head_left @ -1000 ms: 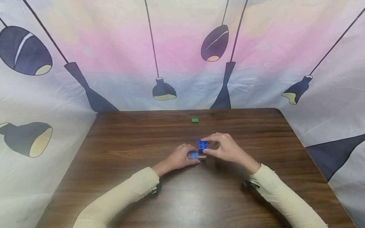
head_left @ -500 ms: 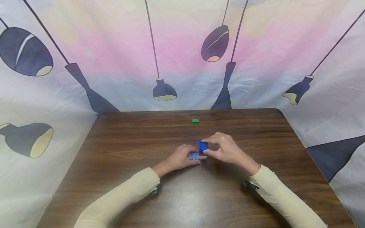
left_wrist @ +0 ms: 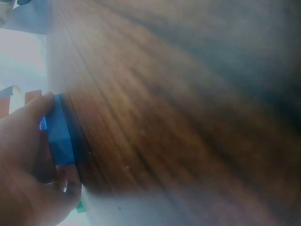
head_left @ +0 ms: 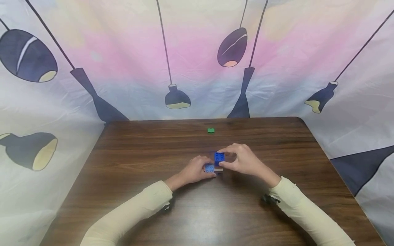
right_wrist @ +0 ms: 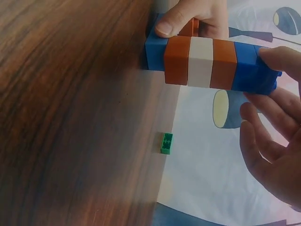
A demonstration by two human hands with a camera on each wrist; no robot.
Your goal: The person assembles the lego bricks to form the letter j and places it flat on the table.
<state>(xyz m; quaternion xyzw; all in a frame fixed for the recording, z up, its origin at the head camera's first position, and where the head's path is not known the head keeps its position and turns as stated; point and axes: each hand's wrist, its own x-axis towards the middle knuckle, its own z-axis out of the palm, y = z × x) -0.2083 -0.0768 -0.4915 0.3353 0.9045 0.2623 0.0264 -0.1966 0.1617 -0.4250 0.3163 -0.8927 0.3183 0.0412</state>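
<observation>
A tower of toy building bricks stands on the table between both hands. In the right wrist view it runs from a blue bottom brick (right_wrist: pixel 155 55) through an orange brick (right_wrist: pixel 177 61), a white brick (right_wrist: pixel 201 61) and another orange brick (right_wrist: pixel 224 65) to a darker blue top brick (right_wrist: pixel 251 70). My left hand (head_left: pixel 194 169) grips the bottom, its thumb on the blue brick there. A lighter blue studded face (head_left: pixel 209 168) shows beside those fingers in the head view. With thumb and fingers, my right hand (head_left: pixel 243 159) pinches the top brick. Fingers hide part of the base.
A small green brick (head_left: pixel 210 130) lies near the far edge of the brown wooden table (head_left: pixel 147 136). Behind the table hangs a cloth backdrop (head_left: pixel 200 68) printed with lamps.
</observation>
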